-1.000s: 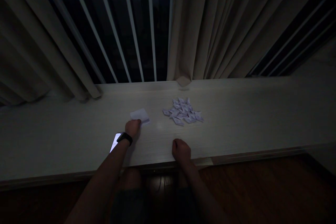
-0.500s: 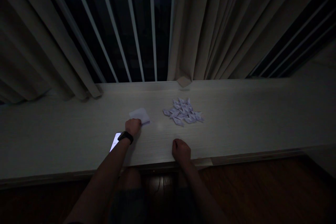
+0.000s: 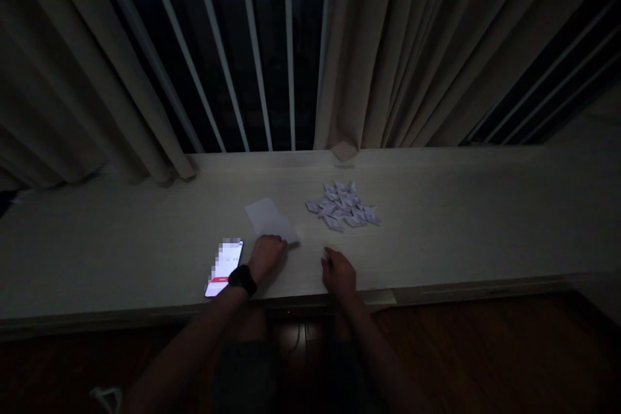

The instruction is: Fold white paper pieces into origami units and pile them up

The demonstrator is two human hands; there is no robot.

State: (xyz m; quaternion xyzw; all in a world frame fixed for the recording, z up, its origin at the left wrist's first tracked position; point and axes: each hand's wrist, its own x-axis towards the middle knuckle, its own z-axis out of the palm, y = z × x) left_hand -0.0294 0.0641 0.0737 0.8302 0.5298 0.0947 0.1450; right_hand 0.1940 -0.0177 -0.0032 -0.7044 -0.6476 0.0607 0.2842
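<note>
White paper [image 3: 268,212] lies flat on the pale ledge, stretching to the right beneath my left hand [image 3: 269,254]. The fingers of that hand are closed on the paper's near right edge, and a dark watch [image 3: 242,279] is on the wrist. My right hand [image 3: 338,270] hovers near the front edge, apart from the paper. Its index finger and thumb are slightly parted, the other fingers curl in, and I see nothing held. Beyond it rests a cluster of folded white paper pieces [image 3: 342,207], several overlapping, with pointed ends.
A lit phone [image 3: 226,268] lies left of my left wrist. The ledge [image 3: 451,220] runs across the view, its front edge close to my knees. Behind it hang beige curtains [image 3: 378,65] and white window bars [image 3: 259,71]. The room is dim.
My left hand has moved right and nearer, drawing paper along so that it spreads further right. The phone is now uncovered. My right hand's index finger and thumb have loosened from a fist.
</note>
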